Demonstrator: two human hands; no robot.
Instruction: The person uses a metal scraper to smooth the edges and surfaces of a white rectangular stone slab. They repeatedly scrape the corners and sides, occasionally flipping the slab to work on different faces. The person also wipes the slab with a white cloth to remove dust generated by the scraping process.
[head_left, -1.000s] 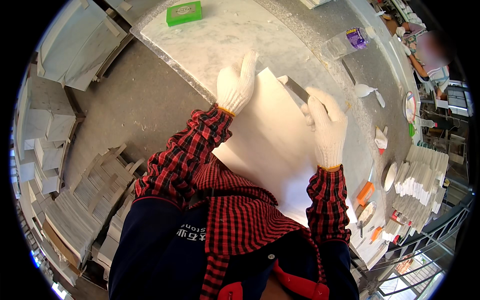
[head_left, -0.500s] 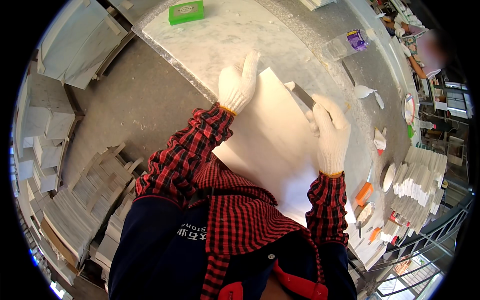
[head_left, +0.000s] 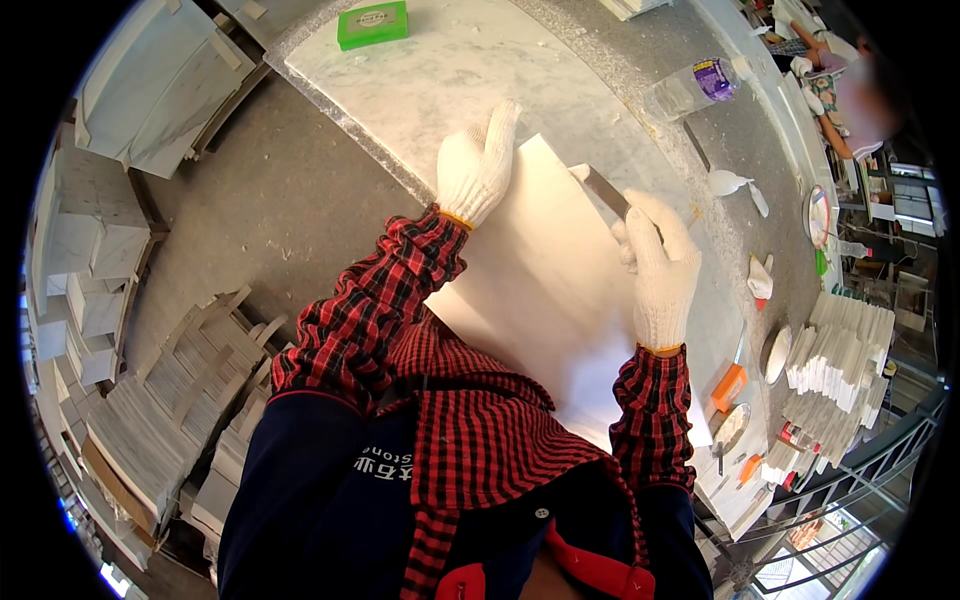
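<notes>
A large white slab [head_left: 540, 270] lies in front of me on a grey-veined marble slab [head_left: 430, 85]. My left hand [head_left: 474, 170], in a white knit glove, holds the white slab's left edge. Its thumb points away from me, and the other fingers curl down partly out of sight. In my gloved right hand [head_left: 660, 255] is a putty knife [head_left: 606, 193], its handle hidden in my closed fingers. The grey blade points to the far left beside the slab's right edge, with a dab of white stuff at its tip.
A green box [head_left: 373, 25] sits at the far end. Farther right are a clear bottle [head_left: 690, 88], a white glove [head_left: 762, 280], an orange box [head_left: 729, 387] and stacked pale tiles [head_left: 842, 345]. Marble slabs [head_left: 160, 85] stand at left; another person [head_left: 840, 90] works at far right.
My hands, the putty knife and the white slab stay almost in place. At the far right, the other person's arm has shifted.
</notes>
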